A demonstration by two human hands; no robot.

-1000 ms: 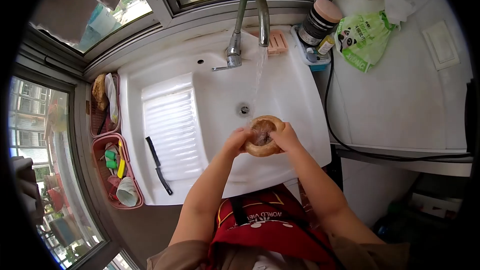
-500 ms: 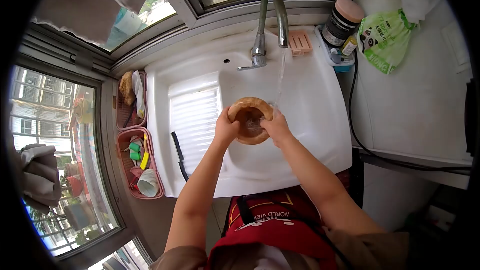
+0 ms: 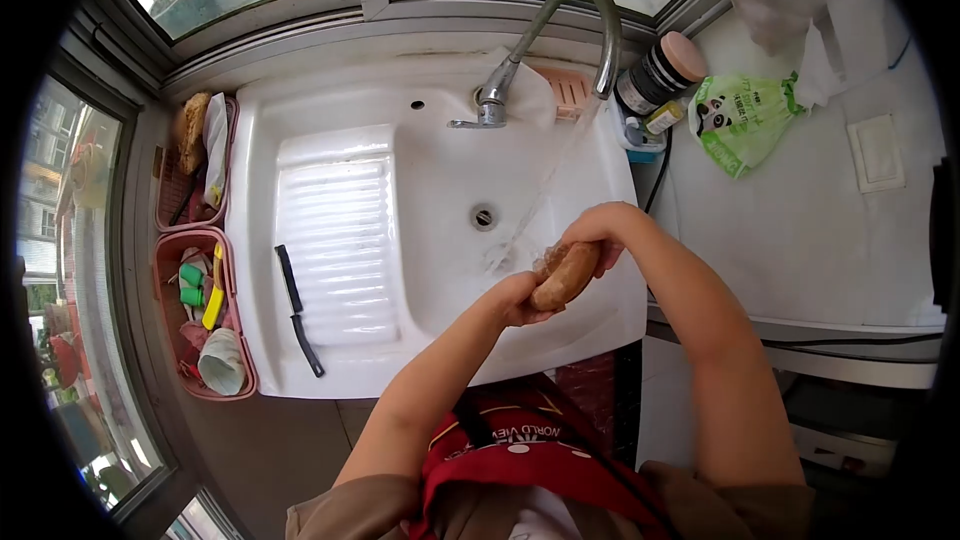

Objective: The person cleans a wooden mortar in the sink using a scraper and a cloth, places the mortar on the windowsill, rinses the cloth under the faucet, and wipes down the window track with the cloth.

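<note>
Over the front right of the white sink (image 3: 430, 230), I hold a thick-rimmed, wood-coloured bowl (image 3: 567, 280) tipped on its side, its opening turned away from me. My left hand (image 3: 518, 300) grips its lower left end. The fingers of my right hand (image 3: 600, 232) are wrapped round the upper right end. Water splashes at the bowl's far side. From the tap (image 3: 605, 60) a thin stream of water (image 3: 545, 185) runs slantwise into the basin, past the drain (image 3: 484, 217). The inside of the bowl is hidden.
A slim black knife-like tool (image 3: 296, 310) lies on the ribbed drainboard (image 3: 335, 240). Two pink baskets stand along the left, the nearer basket (image 3: 250, 370) holding a yellow-handled tool and a cup. A soap dish (image 3: 565, 90), a dark jar (image 3: 648, 80) and a green bag (image 3: 745, 120) are at the back right.
The bowl has gone from facing up with water in it to tipped on its side, and has moved right and nearer me. Both hands have turned with it. My view has shifted right.
</note>
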